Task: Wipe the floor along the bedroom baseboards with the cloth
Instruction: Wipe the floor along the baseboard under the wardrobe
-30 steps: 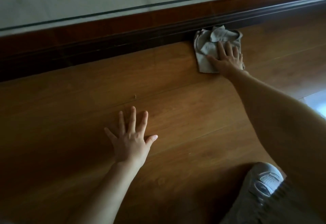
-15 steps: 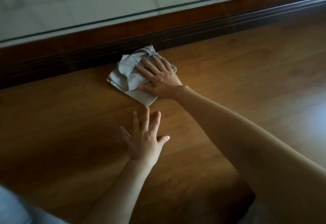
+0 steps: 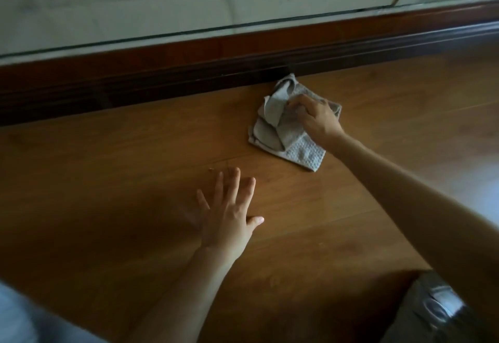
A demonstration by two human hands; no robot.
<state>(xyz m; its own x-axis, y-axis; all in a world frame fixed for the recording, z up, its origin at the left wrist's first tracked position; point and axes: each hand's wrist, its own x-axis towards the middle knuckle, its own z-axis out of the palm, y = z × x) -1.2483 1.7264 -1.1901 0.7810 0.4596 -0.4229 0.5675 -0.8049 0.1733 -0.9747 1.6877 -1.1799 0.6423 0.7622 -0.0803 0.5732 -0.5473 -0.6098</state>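
The right hand [image 3: 317, 120] rests on a crumpled grey waffle-weave cloth [image 3: 290, 132], its fingers curled into the folds and gripping the fabric. The cloth lies on the brown wooden plank floor [image 3: 135, 153]; its bunched far corner, beyond the fingertips, touches the dark reddish-brown wooden baseboard [image 3: 189, 67], and a flat corner spreads beneath the wrist. The left hand [image 3: 231, 218] lies flat on the floor, fingers straight and spread, holding nothing, nearer the person and apart from the cloth. Just beyond its fingertips sits a small speck [image 3: 211, 170].
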